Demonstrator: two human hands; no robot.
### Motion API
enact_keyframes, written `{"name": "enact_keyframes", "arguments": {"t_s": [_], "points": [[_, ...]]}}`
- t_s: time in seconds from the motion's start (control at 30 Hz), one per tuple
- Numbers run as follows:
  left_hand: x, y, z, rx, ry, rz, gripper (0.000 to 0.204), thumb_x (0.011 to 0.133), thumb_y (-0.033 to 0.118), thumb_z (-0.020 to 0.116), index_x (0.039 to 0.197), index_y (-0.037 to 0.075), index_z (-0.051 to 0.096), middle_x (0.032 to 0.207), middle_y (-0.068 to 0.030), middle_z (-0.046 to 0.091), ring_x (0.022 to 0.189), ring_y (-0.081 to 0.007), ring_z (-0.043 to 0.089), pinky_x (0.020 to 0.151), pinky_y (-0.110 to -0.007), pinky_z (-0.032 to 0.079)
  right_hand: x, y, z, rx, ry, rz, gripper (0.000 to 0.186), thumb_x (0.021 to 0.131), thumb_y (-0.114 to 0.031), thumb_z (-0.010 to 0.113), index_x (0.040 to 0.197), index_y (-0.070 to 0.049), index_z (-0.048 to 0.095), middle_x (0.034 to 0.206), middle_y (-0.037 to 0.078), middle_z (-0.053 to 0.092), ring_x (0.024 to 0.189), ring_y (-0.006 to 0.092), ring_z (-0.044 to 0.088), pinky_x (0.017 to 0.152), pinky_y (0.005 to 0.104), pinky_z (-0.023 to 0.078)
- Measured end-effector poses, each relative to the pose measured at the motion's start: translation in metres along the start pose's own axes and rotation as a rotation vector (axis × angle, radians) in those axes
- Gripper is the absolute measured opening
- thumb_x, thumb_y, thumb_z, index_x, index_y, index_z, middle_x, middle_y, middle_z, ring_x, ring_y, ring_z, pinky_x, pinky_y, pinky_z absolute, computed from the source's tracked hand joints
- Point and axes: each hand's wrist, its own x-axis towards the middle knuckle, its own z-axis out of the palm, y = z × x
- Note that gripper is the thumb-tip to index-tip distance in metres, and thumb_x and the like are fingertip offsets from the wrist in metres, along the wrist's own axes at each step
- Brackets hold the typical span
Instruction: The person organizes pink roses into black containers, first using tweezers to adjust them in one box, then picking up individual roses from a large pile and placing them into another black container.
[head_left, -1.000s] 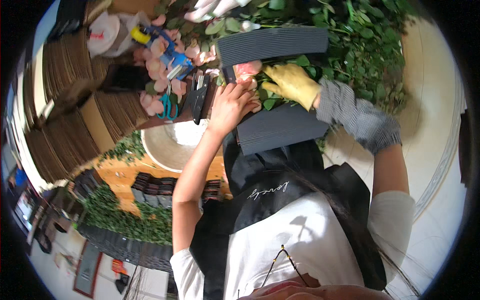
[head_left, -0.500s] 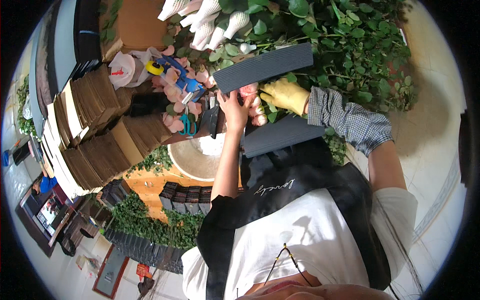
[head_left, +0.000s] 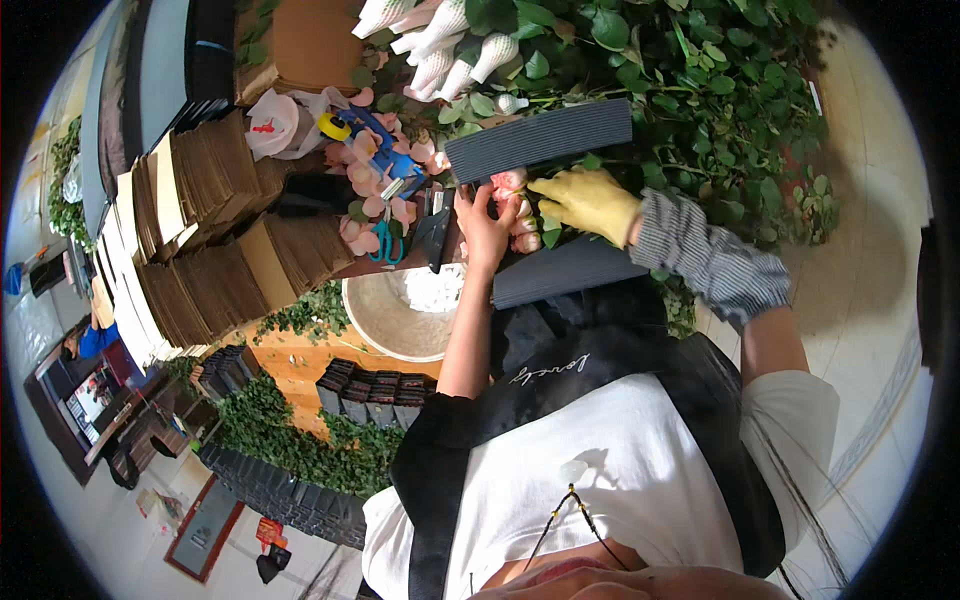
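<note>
Several pink roses (head_left: 524, 222) lie in a short row between two dark grey corrugated cardboard pieces. One strip (head_left: 545, 138) is on the far side, and the near sheet (head_left: 570, 272) lies by my apron. My bare left hand (head_left: 484, 228) is at the left end of the row, its fingers and thumb bent round the rose heads. My right hand (head_left: 590, 203) wears a yellow glove and a checked sleeve cover. Its slightly bent fingers are apart and reach to the right side of the roses, by the green leaves; the fingertips are partly hidden.
Leafy stems (head_left: 720, 130) cover the far right, beside white-netted flower heads (head_left: 440, 60). Left of my hand are loose petals (head_left: 365, 180), teal scissors (head_left: 388, 242) and a black tool (head_left: 433, 235). Brown cardboard stacks (head_left: 210, 275) stand farther left. A round basin (head_left: 375, 310) holds white material.
The view has shifted slightly, moving the surroundings right. My left fingers have bent more round the roses. My gloved right hand stays beside them with its fingers a little more bent.
</note>
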Motion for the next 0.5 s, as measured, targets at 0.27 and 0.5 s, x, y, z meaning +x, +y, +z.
{"name": "enact_keyframes", "arguments": {"t_s": [0.27, 0.5], "points": [[-0.001, 0.003, -0.004, -0.028, 0.027, 0.034, 0.040, 0.079, 0.026, 0.082, 0.110, 0.006, 0.067, 0.132, -0.0263, 0.050, 0.122, -0.0443, 0.046, 0.102, -0.050, 0.040, 0.022, 0.006, 0.011, 0.423, 0.102, -0.071, 0.038, 0.093, -0.017, 0.063, 0.131, -0.010, 0.062, 0.123, 0.018, 0.067, 0.110, 0.0337, 0.066, 0.095, 0.0408, 0.053], [-0.002, 0.002, -0.003, 0.008, -0.071, 0.006, 0.043, 0.080, 0.021, 0.081, 0.116, 0.002, 0.065, 0.147, -0.0313, 0.039, 0.133, -0.0469, 0.043, 0.108, -0.046, 0.039, 0.028, 0.005, 0.012, 0.231, 0.085, -0.062, 0.037, 0.094, -0.013, 0.055, 0.131, -0.015, 0.063, 0.115, 0.018, 0.068, 0.101, 0.0358, 0.068, 0.086, 0.0432, 0.054]]}}
